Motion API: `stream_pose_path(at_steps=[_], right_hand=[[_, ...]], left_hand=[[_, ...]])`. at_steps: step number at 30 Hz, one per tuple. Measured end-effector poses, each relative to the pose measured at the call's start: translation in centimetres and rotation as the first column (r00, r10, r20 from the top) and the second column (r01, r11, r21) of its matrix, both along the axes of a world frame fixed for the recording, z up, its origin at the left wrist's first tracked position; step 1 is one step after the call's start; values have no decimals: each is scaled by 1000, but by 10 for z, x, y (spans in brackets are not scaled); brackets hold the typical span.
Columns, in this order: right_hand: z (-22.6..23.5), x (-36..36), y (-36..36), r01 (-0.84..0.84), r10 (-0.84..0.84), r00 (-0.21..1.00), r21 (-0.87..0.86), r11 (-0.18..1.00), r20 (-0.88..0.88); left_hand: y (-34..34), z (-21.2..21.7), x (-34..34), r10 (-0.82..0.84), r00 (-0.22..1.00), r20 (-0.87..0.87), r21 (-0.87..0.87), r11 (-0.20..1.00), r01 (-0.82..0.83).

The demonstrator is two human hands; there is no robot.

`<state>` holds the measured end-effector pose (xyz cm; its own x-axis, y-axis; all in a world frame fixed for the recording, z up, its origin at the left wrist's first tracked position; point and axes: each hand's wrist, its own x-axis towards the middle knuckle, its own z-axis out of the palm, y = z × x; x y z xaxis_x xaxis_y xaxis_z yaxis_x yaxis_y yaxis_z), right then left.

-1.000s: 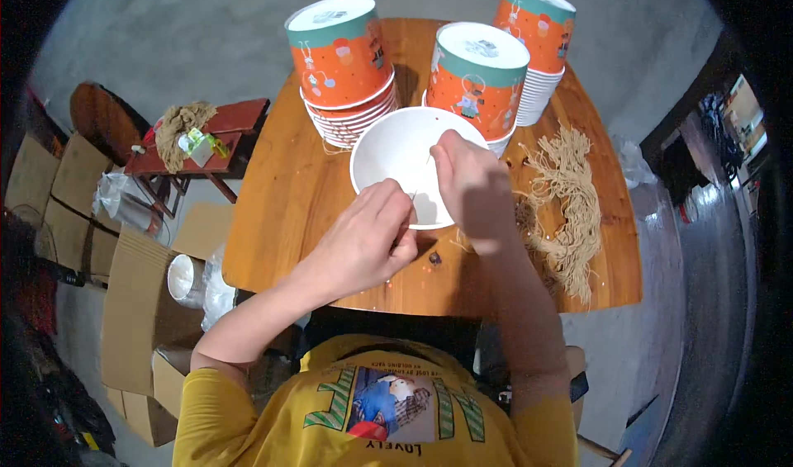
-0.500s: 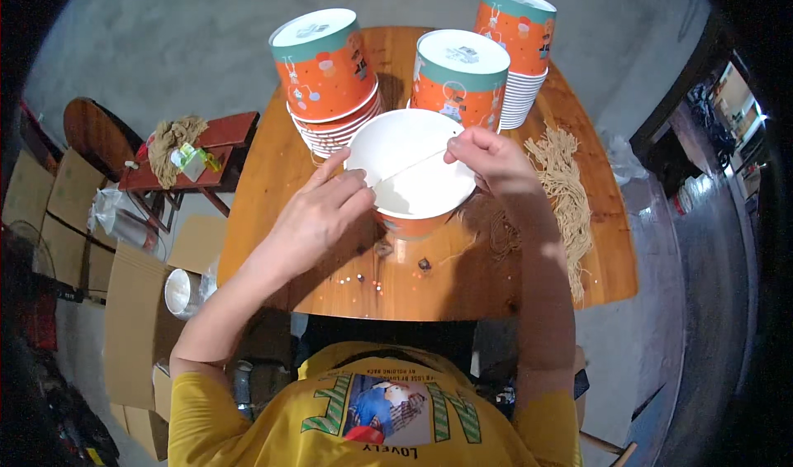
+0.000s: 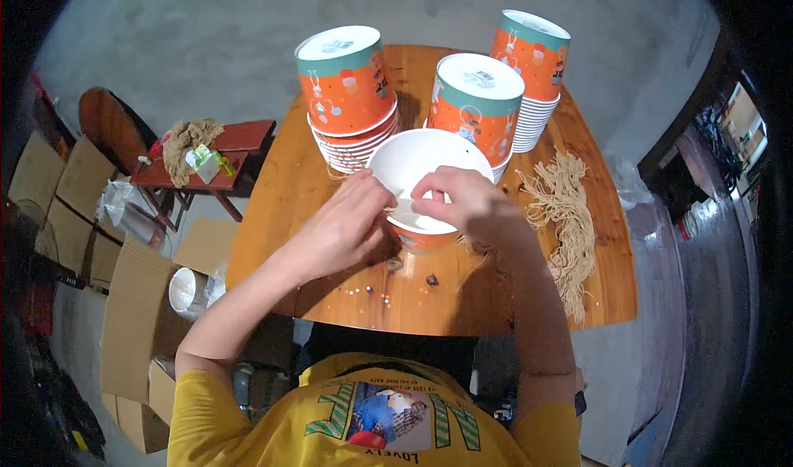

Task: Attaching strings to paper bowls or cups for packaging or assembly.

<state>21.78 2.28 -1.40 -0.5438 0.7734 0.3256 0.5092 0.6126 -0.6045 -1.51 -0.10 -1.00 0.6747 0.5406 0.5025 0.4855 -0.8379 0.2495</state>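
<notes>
An open paper bucket (image 3: 421,151), white inside and orange outside, stands upright at the middle of the table. My left hand (image 3: 349,215) is at its near left rim, thumb and fingertips pinched. Close by, my right hand (image 3: 472,203) reaches over the near right rim with its fingertips also pinched. The two hands' fingertips are almost together above the bucket's opening. A thin pale string runs between them, mostly hidden by the fingers and faint against the white inside. The bucket's bottom is partly covered by my hands.
Upside-down bucket stacks stand at the back left (image 3: 345,95), behind the open bucket (image 3: 479,104) and at the far right (image 3: 533,62). A bundle of beige strings (image 3: 566,236) lies on the wooden table (image 3: 330,289) at right. Small beads (image 3: 369,291) lie near the front edge. A red bench (image 3: 244,141) stands left.
My right hand has come down and left toward my left hand, so the string that was stretched across the bucket's mouth is now short between my fingertips. The view has shifted slightly.
</notes>
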Motion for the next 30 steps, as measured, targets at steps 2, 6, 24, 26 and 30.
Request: stream_pose_path(at_steps=[2, 6, 24, 26, 30], right_hand=[[1, -3, 2, -99, 98, 995, 151, 984, 14], [14, -7, 5, -185, 194, 981, -187, 965, 32], [2, -14, 15, 77, -130, 988, -461, 884, -84], [12, -3, 13, -122, -86, 927, -510, 852, -365], [24, 36, 2, -208, -185, 823, -588, 782, -537]], left_hand=[[1, 2, -1, 30, 998, 47, -73, 997, -27], [8, 3, -6, 111, 993, -34, -61, 992, -113], [9, 14, 7, -29, 998, 60, -271, 962, 44], [14, 10, -3, -97, 995, 13, -253, 963, 97], [19, 17, -9, -222, 974, -42, -228, 951, 207]])
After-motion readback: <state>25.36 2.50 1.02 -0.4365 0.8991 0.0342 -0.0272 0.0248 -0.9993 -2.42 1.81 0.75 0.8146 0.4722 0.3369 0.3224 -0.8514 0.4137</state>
